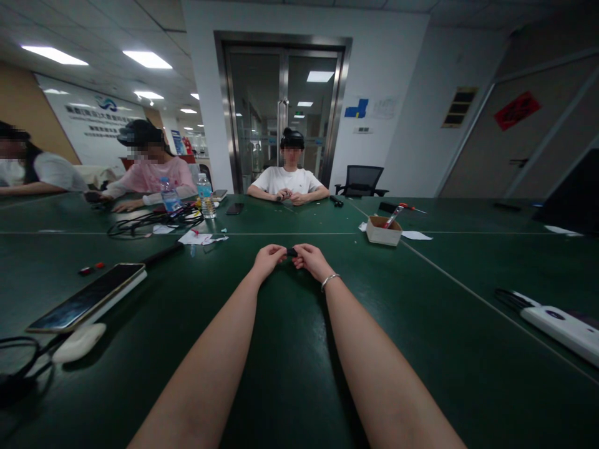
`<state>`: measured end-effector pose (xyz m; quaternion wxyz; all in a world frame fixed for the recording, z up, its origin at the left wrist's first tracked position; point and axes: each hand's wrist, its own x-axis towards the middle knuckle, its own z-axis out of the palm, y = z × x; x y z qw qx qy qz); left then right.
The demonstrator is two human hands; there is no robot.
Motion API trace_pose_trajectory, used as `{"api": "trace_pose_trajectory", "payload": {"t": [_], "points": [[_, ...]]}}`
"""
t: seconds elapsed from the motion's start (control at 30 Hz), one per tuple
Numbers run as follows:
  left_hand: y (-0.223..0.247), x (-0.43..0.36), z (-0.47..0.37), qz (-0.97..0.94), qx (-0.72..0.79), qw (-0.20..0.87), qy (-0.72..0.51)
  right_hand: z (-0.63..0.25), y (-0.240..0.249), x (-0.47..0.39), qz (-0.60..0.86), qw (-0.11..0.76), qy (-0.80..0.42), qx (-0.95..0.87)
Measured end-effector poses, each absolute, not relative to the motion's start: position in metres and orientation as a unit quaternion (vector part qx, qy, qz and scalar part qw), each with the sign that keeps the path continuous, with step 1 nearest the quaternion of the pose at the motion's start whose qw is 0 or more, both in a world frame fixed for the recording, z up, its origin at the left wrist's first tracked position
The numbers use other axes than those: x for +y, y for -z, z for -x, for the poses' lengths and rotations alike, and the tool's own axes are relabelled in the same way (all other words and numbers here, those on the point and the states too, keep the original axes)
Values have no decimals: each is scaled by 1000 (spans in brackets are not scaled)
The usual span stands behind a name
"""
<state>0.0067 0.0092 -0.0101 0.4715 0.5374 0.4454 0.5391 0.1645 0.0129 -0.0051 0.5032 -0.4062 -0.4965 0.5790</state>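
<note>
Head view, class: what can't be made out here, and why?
- Head view: full shape of the small black object, partly covered by the left hand and right hand.
- Head view: the rest of the white device, cut off by the right edge.
- Head view: the inside bottom of the small box, hidden by its sides.
- Head view: small lettering on the wall sign, too blurred to read.

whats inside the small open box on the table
A slim red-and-whitish item leans up out of the box; the box's own sides hide its floor and anything lying low there.
</note>
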Motion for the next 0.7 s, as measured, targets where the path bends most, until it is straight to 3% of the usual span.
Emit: {"api": "trace_pose_trajectory", "payload": {"t": [0.7], "points": [[14, 12, -3, -561, 423, 456, -547, -163, 6, 15, 405, 501, -581, -498]]}}
